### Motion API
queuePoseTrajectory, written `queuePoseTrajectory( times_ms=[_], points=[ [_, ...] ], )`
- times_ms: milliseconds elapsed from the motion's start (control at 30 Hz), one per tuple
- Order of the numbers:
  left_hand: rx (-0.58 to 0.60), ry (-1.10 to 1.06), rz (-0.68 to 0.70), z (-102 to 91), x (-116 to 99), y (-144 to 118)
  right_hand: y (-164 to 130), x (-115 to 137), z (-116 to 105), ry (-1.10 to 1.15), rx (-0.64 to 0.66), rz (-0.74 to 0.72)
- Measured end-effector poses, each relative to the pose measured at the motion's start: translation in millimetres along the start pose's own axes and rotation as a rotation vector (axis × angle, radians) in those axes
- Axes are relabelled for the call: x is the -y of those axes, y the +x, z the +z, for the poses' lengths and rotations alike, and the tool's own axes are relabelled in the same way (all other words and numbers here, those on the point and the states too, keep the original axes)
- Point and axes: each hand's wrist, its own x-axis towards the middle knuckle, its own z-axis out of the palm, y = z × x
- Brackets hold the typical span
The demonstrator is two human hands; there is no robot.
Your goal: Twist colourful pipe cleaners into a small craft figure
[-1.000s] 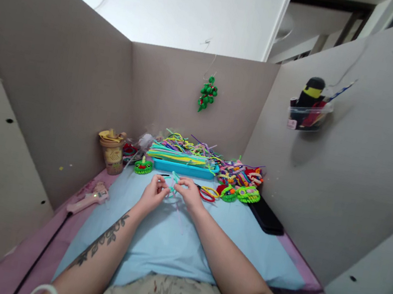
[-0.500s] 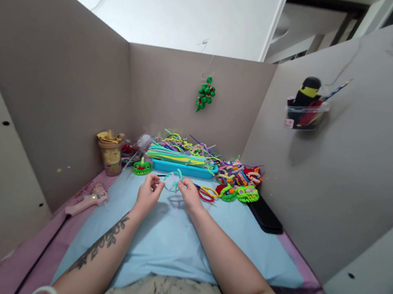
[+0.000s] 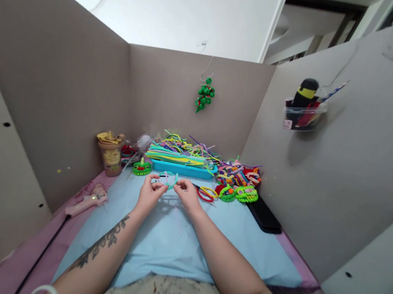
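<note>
Between my two hands, above the blue cloth (image 3: 180, 240), is a turquoise pipe-cleaner ring (image 3: 176, 180) with some pale lilac strands inside it. My left hand (image 3: 151, 192) pinches its lower left side between thumb and fingers. On the right edge, my right hand (image 3: 186, 193) has its fingertips closed on the same ring. Just beyond my right hand lie scissors (image 3: 207, 193) with red and yellow handles. A green pipe-cleaner piece with a face (image 3: 142, 167) sits beyond my left hand.
A blue tray (image 3: 183, 170) heaped with pipe cleaners stands at the back. Finished woven pieces (image 3: 247, 194) and a black flat case (image 3: 264, 214) are at right. A pink glue gun (image 3: 88, 201) and a cup (image 3: 110, 154) lie left. Grey panels enclose three sides.
The turquoise ring has shifted slightly left and tilted flatter. My right hand has moved left, closer to my left hand.
</note>
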Motion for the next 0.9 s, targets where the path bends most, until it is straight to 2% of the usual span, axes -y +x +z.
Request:
queuePoseTrajectory(
  times_ms=[67,167,233,367,467,500,533,600,633,733,800,900],
  points=[
    [-0.035,-0.009,-0.007,-3.6,0.6,2.4,-0.1,2.3,-8.3,-0.186,0.105,0.040],
    [-0.097,-0.022,-0.015,-9.4,-0.1,5.3,-5.7,7.4,-17.4,-0.532,0.396,0.072],
    [-0.129,-0.026,-0.017,-12.2,-1.1,6.5,-11.6,10.8,-19.1,-0.653,0.553,0.080],
    [-0.148,-0.028,-0.016,-13.3,-1.7,7.5,-20.6,12.5,-15.0,-0.644,0.729,0.059],
    [-0.138,-0.034,-0.014,-12.7,-1.0,7.6,-20.0,10.3,-13.5,-0.629,0.762,0.027],
    [-0.136,-0.039,-0.013,-12.5,-0.6,7.6,-17.9,9.8,-14.8,-0.623,0.739,0.005],
    [-0.135,-0.045,-0.012,-12.5,-0.2,7.5,-14.8,9.6,-17.3,-0.616,0.661,-0.018],
    [-0.135,-0.057,-0.015,-12.7,0.8,7.2,-6.3,9.8,-25.8,-0.612,0.391,-0.043],
    [-0.135,-0.060,-0.020,-12.8,1.2,7.1,-1.5,9.8,-31.3,-0.614,0.136,-0.036],
    [-0.135,-0.073,-0.043,-13.0,2.5,6.7,11.1,7.0,-47.1,-0.574,-0.235,-0.043],
    [-0.121,-0.083,-0.044,-12.7,2.8,6.3,14.4,3.7,-51.5,-0.490,-0.342,-0.083],
    [-0.112,-0.086,-0.031,-11.6,2.0,5.2,9.5,1.7,-43.8,-0.400,-0.258,-0.154]
  ],
)
